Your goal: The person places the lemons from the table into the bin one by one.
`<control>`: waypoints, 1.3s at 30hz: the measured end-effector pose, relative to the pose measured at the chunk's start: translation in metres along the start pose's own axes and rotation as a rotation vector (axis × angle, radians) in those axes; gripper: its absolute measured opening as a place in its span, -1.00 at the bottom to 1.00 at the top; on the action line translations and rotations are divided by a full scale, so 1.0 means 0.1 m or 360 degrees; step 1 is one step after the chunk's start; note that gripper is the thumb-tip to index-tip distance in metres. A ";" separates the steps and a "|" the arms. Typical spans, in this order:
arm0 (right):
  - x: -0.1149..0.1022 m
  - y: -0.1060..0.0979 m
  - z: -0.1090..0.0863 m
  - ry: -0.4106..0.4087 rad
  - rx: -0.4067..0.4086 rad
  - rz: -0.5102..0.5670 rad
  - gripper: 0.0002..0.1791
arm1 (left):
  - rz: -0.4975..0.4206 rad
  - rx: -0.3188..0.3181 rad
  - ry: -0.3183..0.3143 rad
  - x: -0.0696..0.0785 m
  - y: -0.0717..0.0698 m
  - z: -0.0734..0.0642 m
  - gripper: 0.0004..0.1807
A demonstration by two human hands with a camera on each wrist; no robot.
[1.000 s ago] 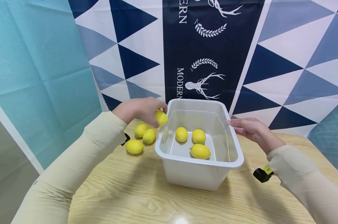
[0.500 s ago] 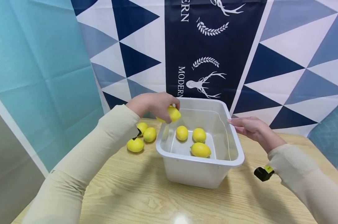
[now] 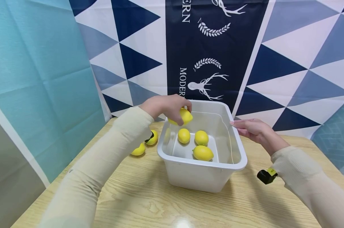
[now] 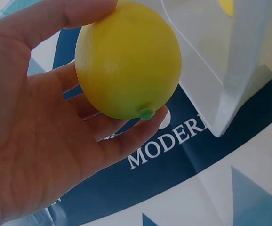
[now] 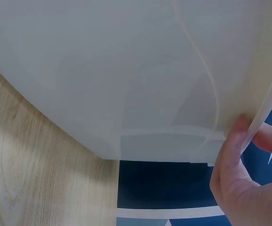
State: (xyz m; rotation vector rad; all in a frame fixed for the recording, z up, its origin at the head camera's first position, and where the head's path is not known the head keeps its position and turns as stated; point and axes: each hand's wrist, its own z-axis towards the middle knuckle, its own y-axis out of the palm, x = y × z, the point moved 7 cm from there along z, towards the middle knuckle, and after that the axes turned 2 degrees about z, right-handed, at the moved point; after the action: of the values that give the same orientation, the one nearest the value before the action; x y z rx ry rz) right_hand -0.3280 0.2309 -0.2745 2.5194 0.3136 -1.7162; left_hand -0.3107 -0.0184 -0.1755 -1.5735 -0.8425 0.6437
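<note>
From the head, the table [image 3: 132, 196] is being viewed forward and downward; from the left wrist, a lemon [image 4: 126, 61] is being framed close up, and from the right, the bin [image 5: 103, 84] — which is being shared by all three views

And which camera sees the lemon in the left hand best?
The left wrist view: the lemon is big and close, green tip showing. The head view shows it smaller, partly hidden by the left hand. The right wrist view doesn't show it; there the right hand pinches the bin.
</note>
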 end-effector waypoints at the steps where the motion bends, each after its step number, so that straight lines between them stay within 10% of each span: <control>1: 0.00 0.00 0.00 0.0000 0.0001 0.0002 -0.83 | -0.0005 0.0001 0.0008 0.01 0.00 0.02 -0.51; 27: 0.01 -0.01 -0.01 -0.0028 0.0037 -0.0059 -0.38 | -0.0088 -0.0056 0.0059 0.22 0.11 0.33 -0.51; 39: 0.02 0.01 -0.01 -0.0025 0.0046 -0.0039 -0.49 | -0.0054 -0.0085 0.0011 0.24 0.16 0.35 -0.45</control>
State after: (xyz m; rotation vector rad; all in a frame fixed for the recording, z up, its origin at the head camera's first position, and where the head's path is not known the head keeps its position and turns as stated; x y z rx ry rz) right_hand -0.3260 0.2307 -0.2755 2.5315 0.3217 -1.7608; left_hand -0.3219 0.0205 -0.1958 -1.6051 -0.8861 0.5952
